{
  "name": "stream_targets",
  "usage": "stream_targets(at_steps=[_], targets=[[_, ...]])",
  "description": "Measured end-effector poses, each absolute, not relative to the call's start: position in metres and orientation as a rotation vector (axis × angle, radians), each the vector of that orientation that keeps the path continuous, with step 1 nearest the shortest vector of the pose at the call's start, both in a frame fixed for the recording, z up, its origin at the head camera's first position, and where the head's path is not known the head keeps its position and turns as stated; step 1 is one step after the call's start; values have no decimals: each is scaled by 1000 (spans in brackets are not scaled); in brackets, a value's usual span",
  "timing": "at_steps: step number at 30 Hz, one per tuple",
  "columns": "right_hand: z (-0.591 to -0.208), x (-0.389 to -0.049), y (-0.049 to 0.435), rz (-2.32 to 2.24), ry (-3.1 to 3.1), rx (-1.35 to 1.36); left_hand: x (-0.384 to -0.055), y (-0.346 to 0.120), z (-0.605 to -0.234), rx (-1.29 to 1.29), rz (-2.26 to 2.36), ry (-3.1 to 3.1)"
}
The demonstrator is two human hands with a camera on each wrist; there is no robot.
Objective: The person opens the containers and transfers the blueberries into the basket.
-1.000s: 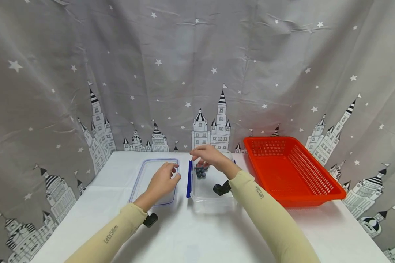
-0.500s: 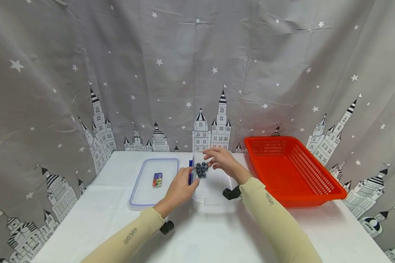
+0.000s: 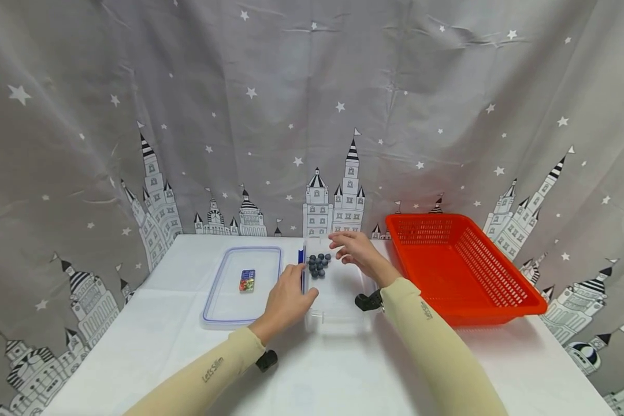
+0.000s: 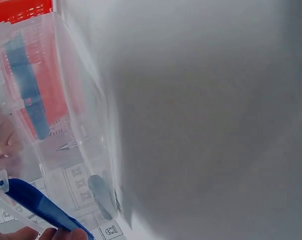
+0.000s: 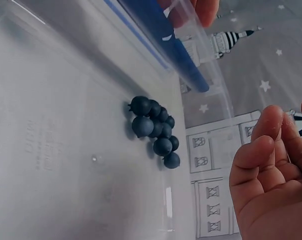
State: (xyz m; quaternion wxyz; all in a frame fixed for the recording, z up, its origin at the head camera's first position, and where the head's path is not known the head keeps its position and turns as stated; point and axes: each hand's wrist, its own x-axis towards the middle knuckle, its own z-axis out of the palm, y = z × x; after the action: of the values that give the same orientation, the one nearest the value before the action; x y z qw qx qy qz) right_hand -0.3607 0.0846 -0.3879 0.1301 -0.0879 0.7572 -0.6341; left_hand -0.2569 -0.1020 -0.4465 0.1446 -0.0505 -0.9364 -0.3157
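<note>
A clear plastic food container (image 3: 338, 309) with blue latches stands in the middle of the white table, its top uncovered. Several blueberries (image 3: 318, 264) lie together on its floor toward the far left; the right wrist view shows the same blueberries (image 5: 153, 125) close up. My left hand (image 3: 287, 297) holds the container's left side, fingers at the blue latch (image 4: 38, 202) and thumb by the rim. Over the far right of the container is my right hand (image 3: 361, 254), its fingers loosely bent with nothing between them. To the left lies the blue-edged clear lid (image 3: 222, 303).
A small colourful rectangular label (image 3: 247, 281) shows on the lid. An empty red plastic basket (image 3: 460, 315) stands at the right, close beside my right forearm. Behind the table hangs a grey curtain (image 3: 229, 127) printed with castles and stars.
My left hand has moved right from over the lid to the container's side, uncovering the label. My right hand has drawn back rightward from the blueberries, and more of them show.
</note>
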Motion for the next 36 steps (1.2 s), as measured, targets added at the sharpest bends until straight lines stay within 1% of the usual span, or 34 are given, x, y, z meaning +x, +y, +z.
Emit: stream_targets(at_steps=[8, 15, 20, 36], targets=[[-397, -373, 76, -1819, 2168, -193, -258, -103, -443, -67, -983, -2676], [-398, -380, 68, -1796, 2180, -196, -259, -101, -447, -125, -885, -2697], [-405, -381, 63, -1783, 2165, -177, -256, -101, -446, -117, -888, -2712], [-427, -388, 60, -1682, 2246, -22, -257, -98, -439, -129, -764, -2780]])
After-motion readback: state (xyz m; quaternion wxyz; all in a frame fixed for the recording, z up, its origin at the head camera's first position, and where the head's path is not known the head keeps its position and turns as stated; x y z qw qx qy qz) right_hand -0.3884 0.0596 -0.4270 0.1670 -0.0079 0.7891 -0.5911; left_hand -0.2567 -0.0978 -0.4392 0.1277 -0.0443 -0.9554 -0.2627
